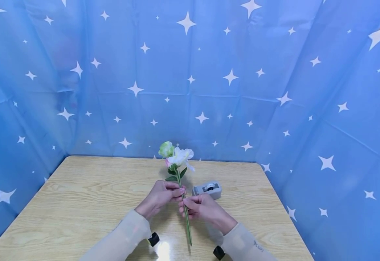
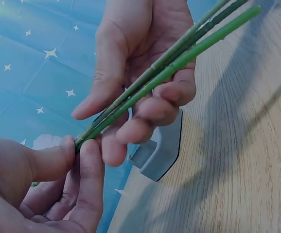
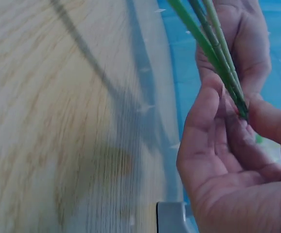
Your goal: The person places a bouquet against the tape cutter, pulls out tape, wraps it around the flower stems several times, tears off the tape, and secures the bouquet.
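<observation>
A small bunch of flowers has a white bloom (image 1: 180, 156), a green-white bloom (image 1: 166, 149) and a bit of pink, with dark green leaves below. Its three green stems (image 2: 167, 73) run together and spread slightly at the bottom ends. My left hand (image 1: 163, 195) pinches the stems between thumb and fingertips, just under the leaves. Just below it, my right hand (image 1: 204, 209) has its fingers curled round the stems, with the thumb (image 3: 267, 119) alongside them. A grey tape dispenser (image 1: 216, 193) stands on the table just beyond the right hand.
The hands work above a light wood-grain table (image 1: 88, 195). A blue curtain (image 1: 163, 65) with white stars hangs behind the table and along both sides. Black straps or devices (image 1: 153, 239) show under the light sleeves at the wrists.
</observation>
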Available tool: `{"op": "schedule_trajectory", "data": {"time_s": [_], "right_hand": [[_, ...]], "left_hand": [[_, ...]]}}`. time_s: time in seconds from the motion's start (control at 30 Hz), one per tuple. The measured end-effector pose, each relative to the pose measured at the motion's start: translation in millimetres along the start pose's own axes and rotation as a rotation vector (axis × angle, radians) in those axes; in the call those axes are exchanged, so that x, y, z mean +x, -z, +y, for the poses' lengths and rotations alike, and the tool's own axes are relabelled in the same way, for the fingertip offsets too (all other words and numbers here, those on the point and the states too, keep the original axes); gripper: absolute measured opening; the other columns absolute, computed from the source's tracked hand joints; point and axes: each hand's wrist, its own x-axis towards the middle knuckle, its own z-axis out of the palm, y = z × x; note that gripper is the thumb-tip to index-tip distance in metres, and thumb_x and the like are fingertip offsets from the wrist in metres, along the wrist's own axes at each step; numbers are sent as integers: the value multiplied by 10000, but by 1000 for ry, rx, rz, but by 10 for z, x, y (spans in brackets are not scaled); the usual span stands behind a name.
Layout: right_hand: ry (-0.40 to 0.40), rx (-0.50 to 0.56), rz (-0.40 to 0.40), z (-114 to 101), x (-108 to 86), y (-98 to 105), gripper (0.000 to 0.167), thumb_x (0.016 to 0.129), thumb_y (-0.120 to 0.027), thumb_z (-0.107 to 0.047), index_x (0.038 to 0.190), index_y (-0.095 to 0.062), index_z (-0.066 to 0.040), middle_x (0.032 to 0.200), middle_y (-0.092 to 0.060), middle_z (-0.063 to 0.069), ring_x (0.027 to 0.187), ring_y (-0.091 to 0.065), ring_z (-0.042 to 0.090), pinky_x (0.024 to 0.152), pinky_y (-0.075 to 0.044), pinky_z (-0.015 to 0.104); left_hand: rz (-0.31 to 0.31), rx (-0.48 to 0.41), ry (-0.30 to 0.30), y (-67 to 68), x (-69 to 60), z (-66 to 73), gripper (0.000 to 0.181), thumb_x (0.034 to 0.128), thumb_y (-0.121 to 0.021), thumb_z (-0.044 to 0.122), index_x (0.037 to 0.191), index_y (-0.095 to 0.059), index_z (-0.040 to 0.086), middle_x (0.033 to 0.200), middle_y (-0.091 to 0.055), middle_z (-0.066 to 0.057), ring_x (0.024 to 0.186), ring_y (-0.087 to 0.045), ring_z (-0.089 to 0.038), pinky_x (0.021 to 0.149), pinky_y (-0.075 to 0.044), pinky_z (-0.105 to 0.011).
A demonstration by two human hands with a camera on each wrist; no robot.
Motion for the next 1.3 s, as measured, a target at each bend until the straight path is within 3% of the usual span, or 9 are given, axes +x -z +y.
{"op": "schedule_trajectory", "data": {"time_s": [0.1,0.6,0.9,1.07,1.3], "right_hand": [[-19,46,-19,3,3,35,402,1214,-664,-258,1419,-770,72,1235,-872,119,1037,-827,114,895,-700,239],[-18,67,17,23,19,68,357,1160,-751,-169,1335,-790,139,1008,-854,18,866,-776,109,743,-615,184],[23,-31,71,4,4,46,375,1133,-804,-230,1204,-836,136,894,-836,-45,765,-660,52,686,-592,162],[45,-81,109,-51,-28,8,360,1131,-807,-234,1159,-852,122,870,-837,-43,728,-643,55,675,-580,168],[64,-233,225,-114,-66,-95,319,1118,-827,-265,1030,-901,32,763,-799,-62,654,-636,84,625,-529,180]], "left_hand": [[-10,10,-12,-8,-4,-1,252,1095,-811,50,1284,-802,-116,1380,-816,-294,869,-824,-84,931,-743,-289],[-67,-22,12,-8,-25,-69,327,1138,-774,110,1383,-761,-106,1510,-767,-250,1033,-828,-108,1047,-722,-303],[-44,-84,34,-6,-27,-80,303,1105,-812,74,1347,-780,-105,1367,-853,-140,995,-834,-116,960,-722,-230],[-10,-115,39,-27,-36,-75,260,1091,-828,64,1299,-799,-88,1258,-862,-142,917,-831,-89,902,-722,-206],[35,-110,37,-79,-51,-66,308,1080,-860,114,1310,-797,-81,1145,-843,-100,898,-845,-99,900,-734,-234]]}}
